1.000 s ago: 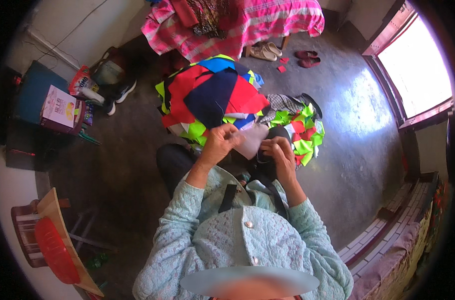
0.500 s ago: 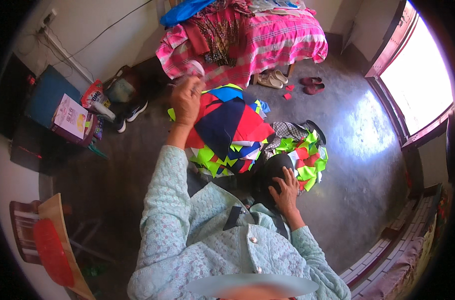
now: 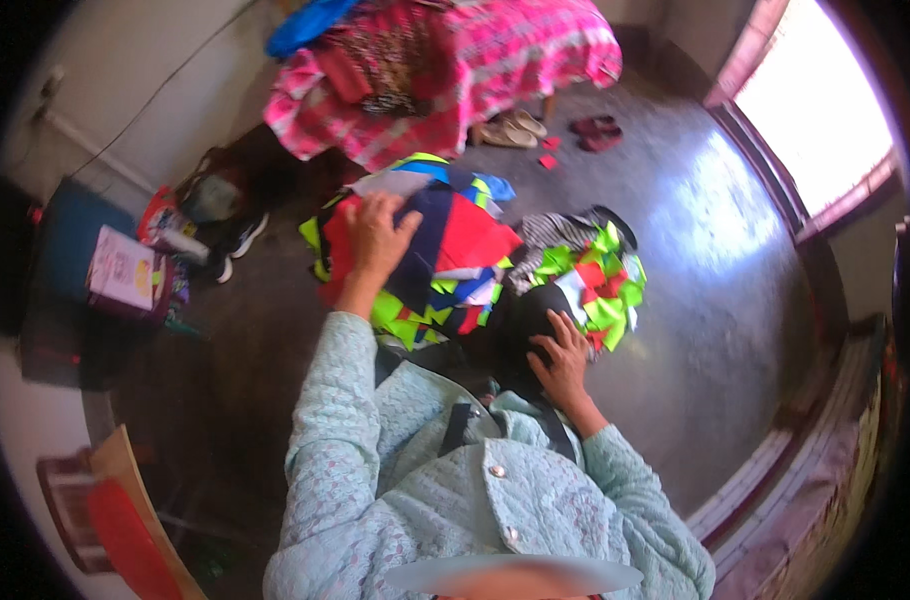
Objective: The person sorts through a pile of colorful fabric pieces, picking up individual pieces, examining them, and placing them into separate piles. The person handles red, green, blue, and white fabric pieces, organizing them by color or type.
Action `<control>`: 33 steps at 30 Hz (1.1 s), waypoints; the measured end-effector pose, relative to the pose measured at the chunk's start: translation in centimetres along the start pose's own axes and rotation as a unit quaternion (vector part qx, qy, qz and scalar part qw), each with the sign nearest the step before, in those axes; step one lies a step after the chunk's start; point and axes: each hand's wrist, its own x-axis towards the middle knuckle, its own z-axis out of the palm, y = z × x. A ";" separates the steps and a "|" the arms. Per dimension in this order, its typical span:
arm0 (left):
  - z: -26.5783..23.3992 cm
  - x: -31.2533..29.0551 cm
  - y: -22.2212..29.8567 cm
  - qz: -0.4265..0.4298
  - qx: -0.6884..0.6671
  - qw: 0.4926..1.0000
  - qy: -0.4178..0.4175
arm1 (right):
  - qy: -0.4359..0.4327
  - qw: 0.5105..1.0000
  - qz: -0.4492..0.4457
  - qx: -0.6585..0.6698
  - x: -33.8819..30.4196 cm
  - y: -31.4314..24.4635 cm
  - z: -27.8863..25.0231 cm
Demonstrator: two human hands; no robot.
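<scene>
On the floor just ahead of the seated person, toward twelve o'clock, lies a heap of cloth pieces (image 3: 445,265) in red, navy and bright green. The left hand (image 3: 375,235) is stretched out onto its top, fingers spread and pressed flat on a red piece, open rather than closed around anything. The right hand (image 3: 560,350) rests at about two o'clock, palm down with fingers apart, on a dark bundle (image 3: 525,320) just beside a second, smaller heap of green and red scraps (image 3: 600,285). The two hands are well apart, each on its own pile.

Beyond the cloth, at twelve o'clock, stands a bed with a pink checked cover (image 3: 495,60), with sandals (image 3: 510,130) on the floor near it. At nine o'clock a blue box (image 3: 70,240) carries a booklet (image 3: 125,270).

The main risk, as I judge it, is the top pieces sliding: the heap is loose and uneven, so a sideways pull by the left hand could drag neighbouring scraps off onto the floor and mix the two piles. A flat, open hand also gives little hold on thin fabric.
</scene>
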 end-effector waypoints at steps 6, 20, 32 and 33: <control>3.7 2.1 -1.6 0.000 0.009 0.999 0.035 | -0.006 1.000 -0.001 0.012 0.3 0.2 0.2; 6.2 1.4 0.8 0.014 0.132 0.991 -0.030 | 0.007 0.977 0.055 0.206 1.3 3.0 -1.2; 5.8 1.6 1.2 0.017 0.118 0.991 -0.052 | 0.044 0.845 0.458 0.271 -2.9 18.6 8.9; 5.9 1.6 1.3 0.012 0.121 0.991 -0.059 | 0.020 0.858 0.457 0.233 -3.4 20.0 9.9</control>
